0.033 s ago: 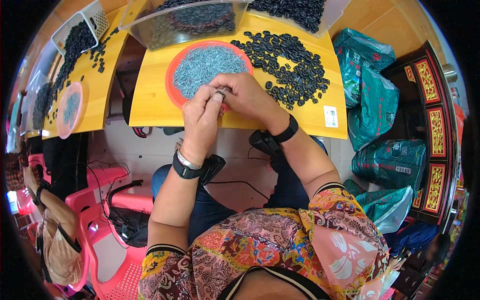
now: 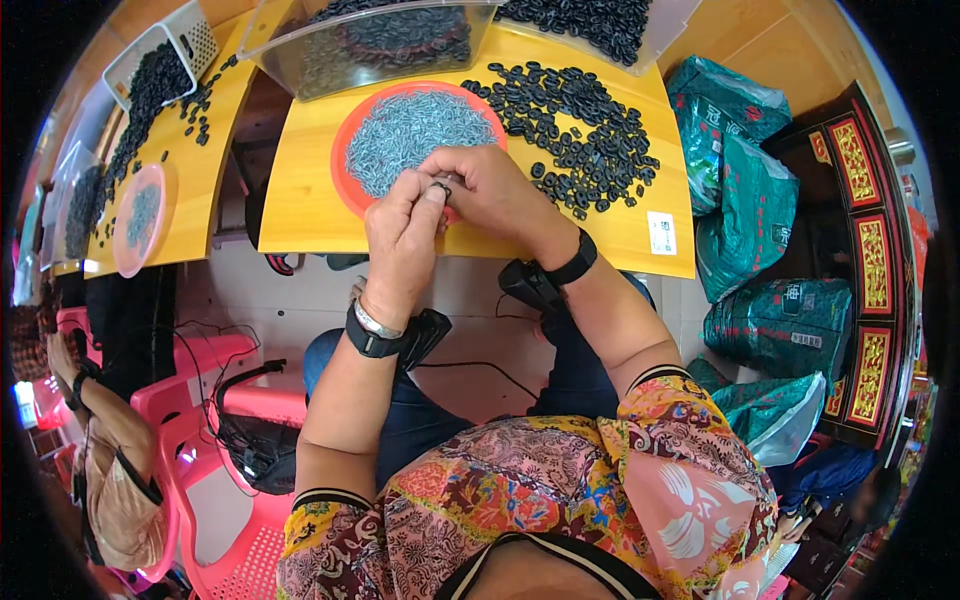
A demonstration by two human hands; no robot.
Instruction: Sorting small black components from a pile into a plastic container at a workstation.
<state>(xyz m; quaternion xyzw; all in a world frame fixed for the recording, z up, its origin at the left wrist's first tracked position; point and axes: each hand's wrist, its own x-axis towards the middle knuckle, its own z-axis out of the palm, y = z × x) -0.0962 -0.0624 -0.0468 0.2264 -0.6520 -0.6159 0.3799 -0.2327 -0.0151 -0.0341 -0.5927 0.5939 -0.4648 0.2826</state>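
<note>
My left hand (image 2: 400,230) and my right hand (image 2: 492,195) meet at the near rim of a round orange-red basin (image 2: 342,160). The left thumb and fingers pinch a small dark piece (image 2: 442,187), mostly covered by the fingertips. My right fingers are closed right against it; what they grip is hidden. Many small silvery metal pieces, like screws (image 2: 415,135), fill the basin. To its right, black oval plastic pieces (image 2: 590,130) with holes lie scattered on the yellow table (image 2: 310,225).
Clear plastic bins (image 2: 385,50) of black parts stand at the table's far side. Green sacks (image 2: 750,210) line the right. On the left, another yellow table carries a white basket (image 2: 195,45) and a pink dish (image 2: 140,250); a person's arm (image 2: 115,410) shows near pink chairs (image 2: 240,540).
</note>
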